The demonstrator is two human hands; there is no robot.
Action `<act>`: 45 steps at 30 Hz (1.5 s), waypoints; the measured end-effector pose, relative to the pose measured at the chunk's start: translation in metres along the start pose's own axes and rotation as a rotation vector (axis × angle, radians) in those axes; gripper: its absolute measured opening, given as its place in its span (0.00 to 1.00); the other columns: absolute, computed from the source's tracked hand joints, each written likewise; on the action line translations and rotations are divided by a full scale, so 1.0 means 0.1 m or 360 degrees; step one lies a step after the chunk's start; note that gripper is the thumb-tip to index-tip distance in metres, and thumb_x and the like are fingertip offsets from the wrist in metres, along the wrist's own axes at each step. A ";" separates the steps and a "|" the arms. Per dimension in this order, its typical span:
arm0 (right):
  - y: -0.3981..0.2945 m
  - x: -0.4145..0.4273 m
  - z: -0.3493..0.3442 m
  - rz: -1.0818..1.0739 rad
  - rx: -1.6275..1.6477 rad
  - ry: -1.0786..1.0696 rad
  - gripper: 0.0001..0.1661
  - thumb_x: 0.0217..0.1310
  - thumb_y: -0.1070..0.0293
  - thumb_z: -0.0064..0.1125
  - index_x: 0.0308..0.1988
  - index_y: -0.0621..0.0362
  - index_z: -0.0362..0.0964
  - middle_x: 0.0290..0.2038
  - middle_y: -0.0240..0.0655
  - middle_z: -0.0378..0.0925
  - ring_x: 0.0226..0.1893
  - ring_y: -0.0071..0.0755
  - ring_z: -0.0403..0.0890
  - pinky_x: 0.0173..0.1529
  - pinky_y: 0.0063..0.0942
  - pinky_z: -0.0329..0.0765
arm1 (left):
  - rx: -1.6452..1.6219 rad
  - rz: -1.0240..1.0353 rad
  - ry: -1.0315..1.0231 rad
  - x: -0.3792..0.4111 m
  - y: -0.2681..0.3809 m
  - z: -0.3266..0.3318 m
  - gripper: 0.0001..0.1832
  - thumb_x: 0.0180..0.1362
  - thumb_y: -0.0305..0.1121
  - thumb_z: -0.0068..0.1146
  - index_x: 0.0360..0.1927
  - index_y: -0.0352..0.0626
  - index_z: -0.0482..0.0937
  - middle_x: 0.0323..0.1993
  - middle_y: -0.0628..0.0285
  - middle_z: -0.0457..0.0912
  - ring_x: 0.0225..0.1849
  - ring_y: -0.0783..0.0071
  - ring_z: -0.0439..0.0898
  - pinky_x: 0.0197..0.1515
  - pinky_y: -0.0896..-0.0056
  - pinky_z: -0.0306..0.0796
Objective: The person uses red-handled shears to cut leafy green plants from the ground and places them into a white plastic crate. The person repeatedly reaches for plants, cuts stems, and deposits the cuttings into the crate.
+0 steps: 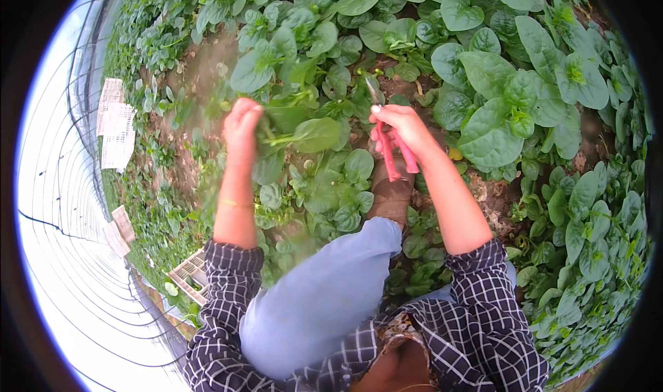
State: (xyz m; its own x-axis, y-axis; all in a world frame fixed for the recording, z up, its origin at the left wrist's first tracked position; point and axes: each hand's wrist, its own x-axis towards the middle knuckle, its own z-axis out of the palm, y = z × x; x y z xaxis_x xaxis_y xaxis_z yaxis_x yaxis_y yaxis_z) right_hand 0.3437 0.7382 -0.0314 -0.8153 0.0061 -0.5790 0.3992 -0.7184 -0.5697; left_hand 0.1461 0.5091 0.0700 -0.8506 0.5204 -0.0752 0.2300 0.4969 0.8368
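Note:
Between the thumb and fingers of my left hand (242, 125) is a bunch of cut leafy green stems (290, 128), its broad leaves pointing right; hand and leaves are slightly blurred. My right hand (396, 128) holds pruning snips with pink-red handles (386, 156). Their metal blades (372, 91) point up and away from me, over a low leafy plant (339, 81). The handles stand apart below my palm. Some fingers of my right hand are hidden behind the snips.
Dense leafy plants (494, 107) grow on both sides, with bare soil (199, 66) at the upper left. My boot (391, 195) stands among them. A plastic crate (191, 273) lies at the lower left, more pale crates (116, 128) farther left. Beyond them rises a greenhouse wall with hoops (67, 185).

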 end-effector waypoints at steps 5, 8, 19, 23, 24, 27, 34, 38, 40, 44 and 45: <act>0.07 0.05 0.12 0.0029 -0.0434 -0.0100 0.20 0.62 0.55 0.57 0.36 0.65 0.71 0.24 0.39 0.76 0.19 0.32 0.78 0.26 0.29 0.75 | -0.0760 -0.0228 -0.0062 -0.25 -0.30 -0.74 0.09 0.56 0.35 0.56 0.25 0.41 0.74 0.30 0.64 0.74 0.32 0.77 0.71 0.37 0.78 0.66; 0.19 0.17 0.22 -0.0022 -0.0782 -0.0059 0.22 0.60 0.54 0.58 0.34 0.66 0.72 0.24 0.38 0.76 0.19 0.31 0.77 0.26 0.31 0.74 | -0.0123 -0.0162 -0.0554 -0.29 -0.32 -0.74 0.10 0.54 0.36 0.60 0.34 0.42 0.75 0.26 0.67 0.74 0.28 0.76 0.72 0.34 0.74 0.69; 0.17 0.08 0.23 0.0073 -0.1500 0.0011 0.21 0.56 0.53 0.57 0.37 0.63 0.76 0.30 0.46 0.80 0.31 0.44 0.82 0.38 0.39 0.76 | 0.1396 -0.0018 -0.0557 -0.19 -0.21 0.93 0.19 0.53 0.47 0.61 0.45 0.50 0.83 0.19 0.57 0.80 0.26 0.55 0.81 0.33 0.58 0.74; 0.07 0.16 0.03 0.0162 -0.1499 0.0028 0.23 0.58 0.54 0.57 0.34 0.69 0.74 0.21 0.40 0.76 0.18 0.36 0.78 0.26 0.35 0.75 | 0.1393 0.0205 -0.0370 -0.24 -0.27 0.98 0.15 0.54 0.44 0.60 0.42 0.50 0.84 0.22 0.57 0.82 0.28 0.56 0.81 0.33 0.59 0.75; 0.01 0.18 0.05 0.0222 -0.1513 -0.0022 0.24 0.59 0.54 0.57 0.34 0.70 0.74 0.21 0.40 0.75 0.18 0.35 0.78 0.25 0.34 0.75 | 0.1393 0.0284 -0.0329 -0.26 -0.28 0.98 0.15 0.54 0.44 0.60 0.42 0.50 0.83 0.22 0.57 0.82 0.28 0.57 0.81 0.32 0.59 0.75; -0.03 0.22 0.11 0.0232 -0.1414 -0.0138 0.23 0.59 0.56 0.56 0.32 0.71 0.73 0.20 0.39 0.74 0.16 0.34 0.76 0.22 0.32 0.75 | 0.1400 0.0450 -0.0276 -0.31 -0.27 1.02 0.14 0.54 0.43 0.61 0.42 0.51 0.83 0.23 0.58 0.82 0.27 0.58 0.81 0.31 0.60 0.74; 0.14 0.27 0.26 0.0156 -0.1172 -0.0084 0.18 0.57 0.61 0.56 0.31 0.68 0.74 0.17 0.38 0.74 0.13 0.33 0.75 0.20 0.32 0.72 | 0.1368 0.0654 -0.0308 -0.28 -0.32 0.97 0.08 0.50 0.39 0.64 0.30 0.47 0.81 0.27 0.65 0.80 0.29 0.61 0.80 0.29 0.63 0.73; 0.17 0.14 0.07 0.0127 -0.1185 -0.0040 0.19 0.58 0.60 0.57 0.30 0.68 0.73 0.18 0.36 0.74 0.13 0.28 0.74 0.19 0.28 0.72 | 0.1105 0.0512 -0.0337 -0.54 -0.20 0.90 0.08 0.47 0.30 0.66 0.31 0.45 0.80 0.33 0.65 0.79 0.29 0.61 0.80 0.31 0.66 0.74; 0.17 0.11 0.05 0.0115 -0.1258 -0.0063 0.20 0.59 0.58 0.56 0.30 0.69 0.74 0.19 0.36 0.74 0.14 0.27 0.74 0.19 0.27 0.73 | 0.1022 0.0482 -0.0209 -0.56 -0.25 0.89 0.09 0.48 0.30 0.65 0.34 0.45 0.80 0.35 0.64 0.80 0.31 0.61 0.81 0.32 0.66 0.74; 0.16 0.18 0.19 0.0092 -0.1440 -0.0138 0.21 0.57 0.56 0.56 0.32 0.68 0.74 0.20 0.41 0.76 0.16 0.34 0.77 0.24 0.32 0.73 | 0.0927 -0.0110 -0.0209 -0.43 -0.38 0.82 0.27 0.49 0.37 0.65 0.54 0.45 0.72 0.40 0.54 0.82 0.37 0.55 0.82 0.39 0.60 0.75; 0.16 0.22 0.23 0.0106 -0.1503 -0.0129 0.23 0.57 0.54 0.55 0.34 0.67 0.75 0.21 0.44 0.77 0.18 0.40 0.79 0.29 0.36 0.75 | 0.0907 -0.0230 -0.0194 -0.37 -0.42 0.84 0.31 0.49 0.38 0.65 0.58 0.44 0.70 0.40 0.52 0.82 0.38 0.54 0.82 0.40 0.58 0.75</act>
State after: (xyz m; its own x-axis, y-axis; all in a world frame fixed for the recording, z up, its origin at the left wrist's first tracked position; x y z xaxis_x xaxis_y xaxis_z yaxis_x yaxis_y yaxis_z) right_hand 0.3227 0.7113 -0.0400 -0.7909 -0.0882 -0.6056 0.5915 0.1438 -0.7934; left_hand 0.2075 0.5271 -0.0082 -0.8395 0.4791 -0.2565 0.3622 0.8451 0.3932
